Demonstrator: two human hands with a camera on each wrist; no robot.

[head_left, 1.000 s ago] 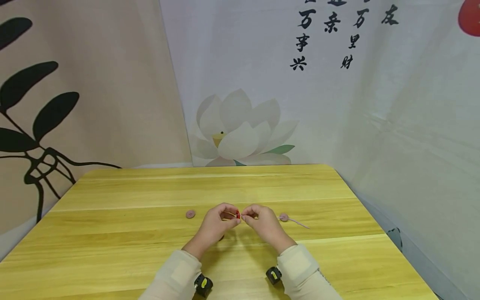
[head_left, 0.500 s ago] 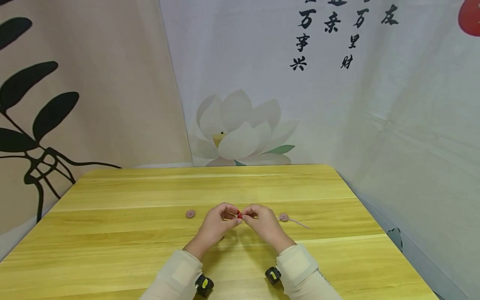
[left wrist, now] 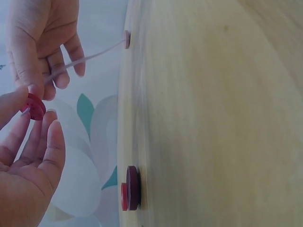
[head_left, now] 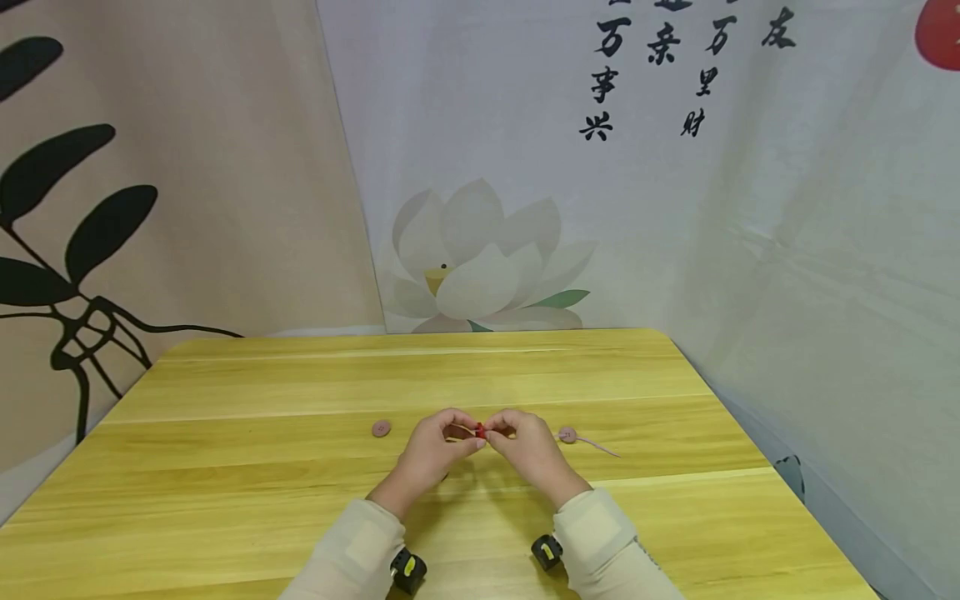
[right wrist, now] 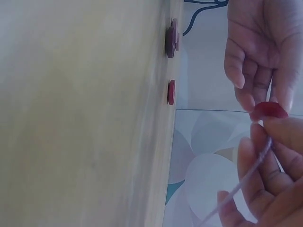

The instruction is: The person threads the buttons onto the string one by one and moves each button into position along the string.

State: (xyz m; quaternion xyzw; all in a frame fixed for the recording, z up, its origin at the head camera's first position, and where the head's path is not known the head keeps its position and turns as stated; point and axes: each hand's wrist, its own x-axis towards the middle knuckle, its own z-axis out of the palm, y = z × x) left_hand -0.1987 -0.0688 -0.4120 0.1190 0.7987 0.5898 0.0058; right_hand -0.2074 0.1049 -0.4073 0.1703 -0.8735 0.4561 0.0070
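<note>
Between both hands, raised over the table, is a red button (left wrist: 36, 108). My left hand (head_left: 435, 443) pinches it between thumb and fingertips. Close against it, my right hand (head_left: 531, 446) pinches a pale purple cord (right wrist: 240, 185), its fingertips right at the button. A short bit of cord shows at the button's left-hand side in the left wrist view. From the right hand the cord runs down to a dusty pink button (head_left: 567, 435) on the table, and its loose tail lies to the right of that button.
Another dusty pink button (head_left: 381, 427) lies on the wooden table (head_left: 225, 500), left of the hands. Low behind the hands, the wrist views show a dark maroon button (left wrist: 133, 188) and a loose red button (right wrist: 171, 92). A printed curtain (head_left: 480, 125) hangs behind the table.
The red button and the right fingertips have come together, closing the small gap seen a second ago. The left hand has shifted slightly right. The buttons on the table stay put.
</note>
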